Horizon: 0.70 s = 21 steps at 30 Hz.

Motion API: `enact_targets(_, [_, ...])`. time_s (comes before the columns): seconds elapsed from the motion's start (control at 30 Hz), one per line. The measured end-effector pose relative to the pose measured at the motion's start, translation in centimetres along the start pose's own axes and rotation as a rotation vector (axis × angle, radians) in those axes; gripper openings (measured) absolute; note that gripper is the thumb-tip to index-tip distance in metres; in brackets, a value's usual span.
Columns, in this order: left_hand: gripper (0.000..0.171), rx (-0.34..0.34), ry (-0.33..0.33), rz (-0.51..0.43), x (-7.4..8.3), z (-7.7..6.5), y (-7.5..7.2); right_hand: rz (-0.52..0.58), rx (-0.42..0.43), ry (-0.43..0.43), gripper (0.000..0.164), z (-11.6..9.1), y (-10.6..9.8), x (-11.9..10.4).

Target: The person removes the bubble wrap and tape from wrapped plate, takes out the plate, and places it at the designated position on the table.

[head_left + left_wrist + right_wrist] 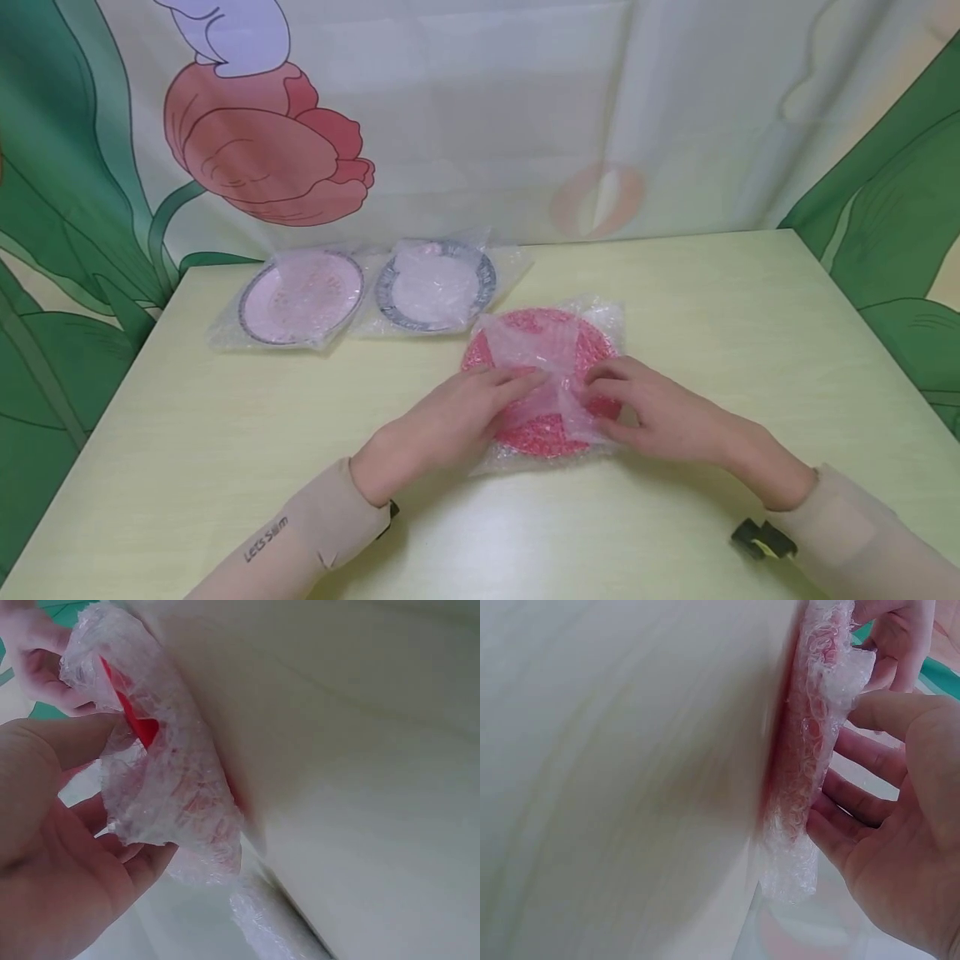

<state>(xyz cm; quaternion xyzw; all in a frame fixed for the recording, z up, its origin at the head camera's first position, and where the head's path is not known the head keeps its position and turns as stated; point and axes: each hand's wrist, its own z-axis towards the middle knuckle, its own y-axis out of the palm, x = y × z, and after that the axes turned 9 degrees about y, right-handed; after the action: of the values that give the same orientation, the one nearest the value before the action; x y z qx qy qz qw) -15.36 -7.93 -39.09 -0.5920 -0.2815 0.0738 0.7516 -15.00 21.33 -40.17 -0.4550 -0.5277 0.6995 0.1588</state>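
Observation:
A round red plate [551,437] lies wrapped in bubble wrap [536,343] on the table, with folded layers across its middle. My left hand [465,408] rests on the near left part of the wrap, its fingers reaching toward the centre. My right hand [667,408] is at the right side, its bent fingers and thumb gripping a folded layer. In the left wrist view, a bare strip of the red plate [133,712] shows by the left thumb. In the right wrist view, the thumb and fingertips of the right hand [892,795] touch the bubble wrap [810,742].
Two more wrapped plates lie at the back left: a pinkish plate [300,296] with a dark rim and a white plate [435,287] with a blue rim. They sit on the pale table [247,433]. A printed curtain [465,125] hangs behind it.

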Motion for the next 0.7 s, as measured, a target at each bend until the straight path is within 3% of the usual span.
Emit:
enact_targets(0.3, [0.048,-0.058,-0.079,0.0,0.3,0.0,-0.2,-0.024,0.066,0.032,0.029,0.1,-0.3,-0.1])
enact_targets(0.5, [0.041,-0.07,-0.031,0.042,0.2,-0.1,-0.1,-0.043,0.059,0.12,0.034,0.3,-1.0,-0.2])
enact_targets(0.7, [0.049,-0.124,0.0,0.115,0.3,0.0,-0.1,-0.05,0.098,0.135,0.023,1.2,-1.4,0.1])
